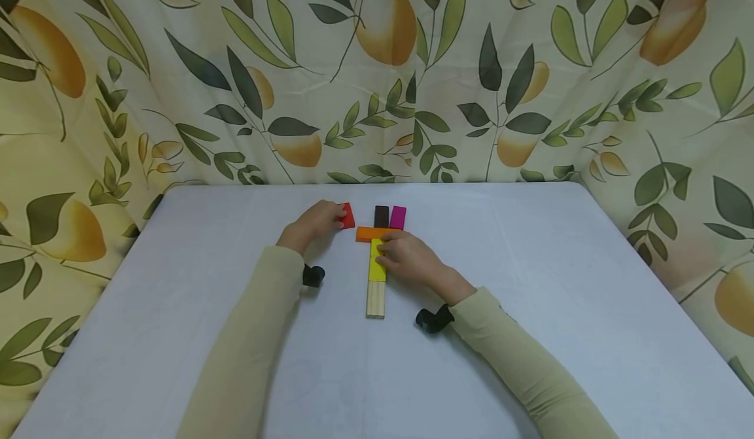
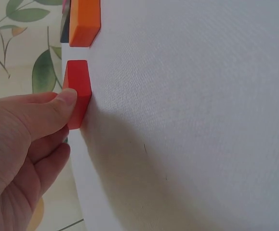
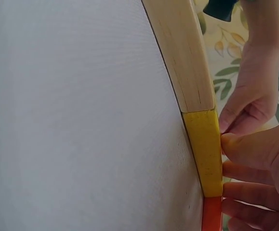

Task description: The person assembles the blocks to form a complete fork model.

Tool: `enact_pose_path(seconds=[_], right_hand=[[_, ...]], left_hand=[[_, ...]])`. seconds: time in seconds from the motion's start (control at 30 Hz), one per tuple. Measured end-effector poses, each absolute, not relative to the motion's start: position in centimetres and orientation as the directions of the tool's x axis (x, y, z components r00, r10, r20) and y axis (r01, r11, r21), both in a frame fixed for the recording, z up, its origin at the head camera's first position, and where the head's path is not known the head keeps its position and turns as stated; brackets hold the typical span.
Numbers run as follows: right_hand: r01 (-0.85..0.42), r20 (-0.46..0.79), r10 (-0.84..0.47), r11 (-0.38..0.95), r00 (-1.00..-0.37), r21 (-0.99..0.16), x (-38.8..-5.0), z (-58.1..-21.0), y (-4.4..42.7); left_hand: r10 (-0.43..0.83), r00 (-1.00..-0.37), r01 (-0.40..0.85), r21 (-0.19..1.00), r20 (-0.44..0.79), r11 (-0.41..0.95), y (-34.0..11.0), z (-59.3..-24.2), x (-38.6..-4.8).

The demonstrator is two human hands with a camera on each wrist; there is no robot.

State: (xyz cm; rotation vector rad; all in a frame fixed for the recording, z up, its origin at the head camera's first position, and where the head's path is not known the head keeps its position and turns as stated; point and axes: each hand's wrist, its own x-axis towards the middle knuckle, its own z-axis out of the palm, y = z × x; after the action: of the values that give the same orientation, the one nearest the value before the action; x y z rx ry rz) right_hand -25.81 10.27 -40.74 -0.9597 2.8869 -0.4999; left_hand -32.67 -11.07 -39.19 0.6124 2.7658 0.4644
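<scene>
My left hand pinches a red wooden block between thumb and fingers, left of the other blocks. The left wrist view shows that red block close to the table surface, with a gap before the orange block. My right hand touches the yellow block with its fingertips and reaches the crosswise orange block. Below the yellow one lies a plain wood block, end to end with it. Beyond the orange block are a black block and a magenta block.
A white-covered table spreads under the blocks. Behind it and along both sides hangs a leaf-and-fruit patterned cloth. Black cameras sit at the left wrist and the right wrist.
</scene>
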Motion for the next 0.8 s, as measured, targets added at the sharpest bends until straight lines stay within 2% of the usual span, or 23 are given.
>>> enact_pose_path(seconds=[0.8], right_hand=[[-0.575, 0.04, -0.596, 0.753, -0.802, -0.32, -25.93, -40.79, 10.45]], left_hand=[[0.463, -0.864, 0.359, 0.406, -0.195, 0.84, -10.32, -39.68, -33.38]])
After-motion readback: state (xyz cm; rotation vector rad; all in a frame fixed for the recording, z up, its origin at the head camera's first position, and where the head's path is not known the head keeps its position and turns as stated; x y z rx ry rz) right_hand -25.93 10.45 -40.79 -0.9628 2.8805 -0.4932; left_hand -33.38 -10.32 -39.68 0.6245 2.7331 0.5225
